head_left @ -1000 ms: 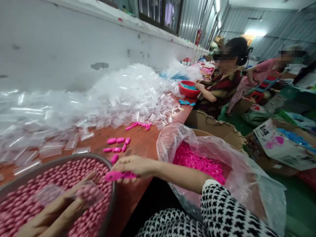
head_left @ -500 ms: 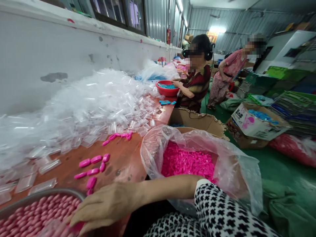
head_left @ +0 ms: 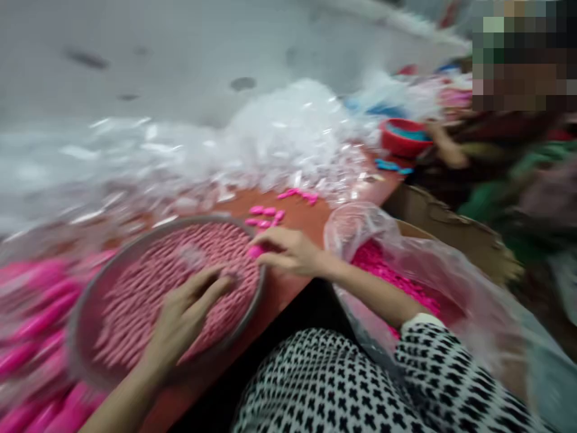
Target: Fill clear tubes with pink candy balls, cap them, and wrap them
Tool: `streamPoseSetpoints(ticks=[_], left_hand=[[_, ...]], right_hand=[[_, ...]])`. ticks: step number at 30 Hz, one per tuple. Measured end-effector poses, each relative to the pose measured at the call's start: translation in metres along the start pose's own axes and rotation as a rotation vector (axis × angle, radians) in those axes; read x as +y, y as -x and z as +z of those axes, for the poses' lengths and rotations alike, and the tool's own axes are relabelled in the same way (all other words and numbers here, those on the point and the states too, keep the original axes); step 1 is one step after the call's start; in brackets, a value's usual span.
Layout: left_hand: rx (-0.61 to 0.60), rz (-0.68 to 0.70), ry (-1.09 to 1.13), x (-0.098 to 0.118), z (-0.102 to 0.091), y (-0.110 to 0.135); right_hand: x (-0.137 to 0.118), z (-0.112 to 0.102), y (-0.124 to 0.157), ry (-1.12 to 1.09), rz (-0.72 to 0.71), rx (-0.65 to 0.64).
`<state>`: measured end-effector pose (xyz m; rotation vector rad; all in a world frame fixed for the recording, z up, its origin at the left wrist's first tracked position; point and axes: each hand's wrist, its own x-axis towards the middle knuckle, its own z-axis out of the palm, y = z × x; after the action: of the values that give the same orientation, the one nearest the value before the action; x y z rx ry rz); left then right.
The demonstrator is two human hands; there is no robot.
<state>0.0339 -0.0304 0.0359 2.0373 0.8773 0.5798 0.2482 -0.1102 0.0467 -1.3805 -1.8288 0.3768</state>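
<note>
A round grey basin (head_left: 74, 337) full of small pale pink beads (head_left: 135, 294) stands in front of me, smeared by motion. Over its near right part is my left hand (head_left: 184, 310), thumb and fingers drawn together; what lies between them, if anything, is blurred. My right hand (head_left: 293, 249) is at the basin's right rim, pinching a bright pink plastic piece (head_left: 256, 251). Just beyond it, several similar pink pieces (head_left: 265, 216) lie on the reddish-brown table (head_left: 297, 222). A clear plastic piece (head_left: 192, 255) rests on the beads.
Clear plastic sleeves (head_left: 288, 126) are heaped along the wall. Bright pink packs (head_left: 40, 325) lie left of the basin. At my right is an open plastic bag (head_left: 469, 313) of pink pieces (head_left: 383, 270). Farther off, a co-worker's hand (head_left: 444, 141) is at a red bowl (head_left: 403, 144).
The view has swung left and down, bringing the whole basin and my left hand into sight. My right hand now shows at the basin's right rim with a pink piece in its fingertips.
</note>
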Motion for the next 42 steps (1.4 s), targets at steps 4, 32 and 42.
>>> streamPoseSetpoints(ticks=[4,32,42], left_hand=[[0.037,0.116,0.111,-0.011,0.003,0.004],[0.169,-0.036,0.762,-0.031,0.0,0.005],[0.262,0.287,0.281,-0.037,0.001,0.007]], right_hand=[[0.005,0.012,-0.017,-0.069,-0.208,0.017],[0.015,0.037,-0.021,-0.765,0.213,-0.051],[0.004,0.045,-0.041,-1.01,0.564,-0.462]])
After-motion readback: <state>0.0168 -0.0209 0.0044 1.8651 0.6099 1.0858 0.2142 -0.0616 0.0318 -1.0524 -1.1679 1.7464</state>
